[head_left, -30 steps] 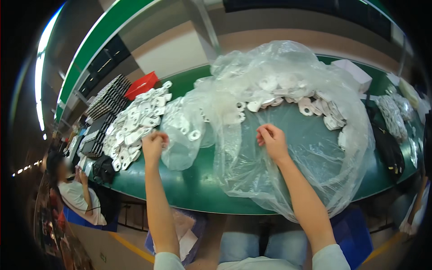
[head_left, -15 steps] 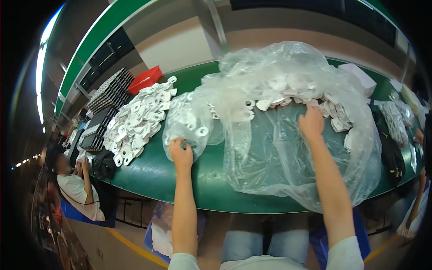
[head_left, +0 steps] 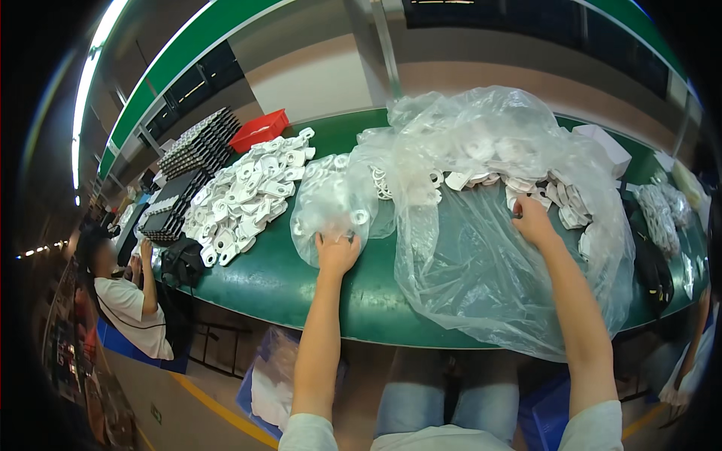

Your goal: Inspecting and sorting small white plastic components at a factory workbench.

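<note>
On the green table, a small clear plastic bag (head_left: 308, 210) with white ring-like parts inside lies to the left. My left hand (head_left: 338, 254) touches its near end, thumb and outer finger spread apart; the middle fingers are blurred against the plastic. A big clear plastic bag (head_left: 451, 278) lies spread to the right, its mouth toward me. Inside that mouth, my right hand (head_left: 535, 224) has its fingers curled at the edge of a heap of flat white plastic pieces (head_left: 565, 199), closed on one white piece (head_left: 514, 197).
Left of the small bag spreads a large pile of white pieces with round holes (head_left: 248, 195). Behind it are stacked black trays (head_left: 197, 143) and a red bin (head_left: 259, 129). A black bag (head_left: 653, 263) and a white box (head_left: 604, 149) stand right. A person (head_left: 131, 304) sits left.
My left hand has shifted right in the picture and its fingers spread against the small bag. My right hand has drawn slightly nearer, its thumb now showing. The whole view has swung a little left.
</note>
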Demonstrator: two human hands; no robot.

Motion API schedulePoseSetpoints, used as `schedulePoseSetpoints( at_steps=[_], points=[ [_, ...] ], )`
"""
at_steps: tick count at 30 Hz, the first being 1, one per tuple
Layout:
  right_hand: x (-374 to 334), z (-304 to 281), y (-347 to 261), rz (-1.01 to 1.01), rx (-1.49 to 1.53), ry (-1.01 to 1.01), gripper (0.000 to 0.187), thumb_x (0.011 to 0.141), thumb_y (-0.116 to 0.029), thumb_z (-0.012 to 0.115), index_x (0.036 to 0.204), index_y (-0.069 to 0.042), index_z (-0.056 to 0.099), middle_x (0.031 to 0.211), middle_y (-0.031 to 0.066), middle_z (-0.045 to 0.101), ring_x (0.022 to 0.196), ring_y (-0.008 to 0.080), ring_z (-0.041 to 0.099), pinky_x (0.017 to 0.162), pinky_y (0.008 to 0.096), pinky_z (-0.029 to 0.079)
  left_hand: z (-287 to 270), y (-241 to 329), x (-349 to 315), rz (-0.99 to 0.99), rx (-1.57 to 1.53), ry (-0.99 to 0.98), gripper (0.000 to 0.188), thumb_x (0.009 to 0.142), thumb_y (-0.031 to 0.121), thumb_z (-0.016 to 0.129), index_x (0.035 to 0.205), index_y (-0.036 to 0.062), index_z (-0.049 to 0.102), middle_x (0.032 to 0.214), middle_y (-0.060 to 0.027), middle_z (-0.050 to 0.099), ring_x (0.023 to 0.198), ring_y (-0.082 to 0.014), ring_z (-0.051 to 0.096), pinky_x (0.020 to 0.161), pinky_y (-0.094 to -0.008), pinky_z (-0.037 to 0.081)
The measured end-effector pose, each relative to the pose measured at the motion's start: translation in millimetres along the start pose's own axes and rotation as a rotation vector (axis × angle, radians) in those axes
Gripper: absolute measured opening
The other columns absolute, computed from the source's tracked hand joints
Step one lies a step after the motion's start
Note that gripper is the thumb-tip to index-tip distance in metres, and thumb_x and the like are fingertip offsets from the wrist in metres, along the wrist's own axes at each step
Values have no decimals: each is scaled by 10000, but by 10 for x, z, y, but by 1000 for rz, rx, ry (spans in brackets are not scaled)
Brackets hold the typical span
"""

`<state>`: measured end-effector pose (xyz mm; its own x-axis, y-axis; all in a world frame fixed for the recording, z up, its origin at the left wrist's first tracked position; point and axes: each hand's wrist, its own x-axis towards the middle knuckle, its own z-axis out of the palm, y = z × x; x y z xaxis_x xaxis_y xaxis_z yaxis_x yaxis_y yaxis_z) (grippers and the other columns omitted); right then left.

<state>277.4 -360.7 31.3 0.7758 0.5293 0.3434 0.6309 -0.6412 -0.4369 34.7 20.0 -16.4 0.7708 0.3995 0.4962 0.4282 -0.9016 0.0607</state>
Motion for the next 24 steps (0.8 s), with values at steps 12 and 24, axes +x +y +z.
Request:
schedulePoseSetpoints(
  at_steps=[12,24],
  points=[
    [-137,-299,53,54,-303,-110,104,646,-98,683,706,-21,648,825,193,647,828,337,621,743,393,503,-208,-141,-76,-14,-509,13,201,711,116,690,876,26,618,1069,-138,605,1026,-330,548,917,-422,413],
    [-224,-200,-26,308,-131,51,462,674,-395,744,909,-14,629,952,188,638,895,324,621,746,405,494,-515,-224,-284,-132,-678,128,224,655,70,754,838,22,633,992,-136,635,949,-302,594,826,-364,457]
  ],
)
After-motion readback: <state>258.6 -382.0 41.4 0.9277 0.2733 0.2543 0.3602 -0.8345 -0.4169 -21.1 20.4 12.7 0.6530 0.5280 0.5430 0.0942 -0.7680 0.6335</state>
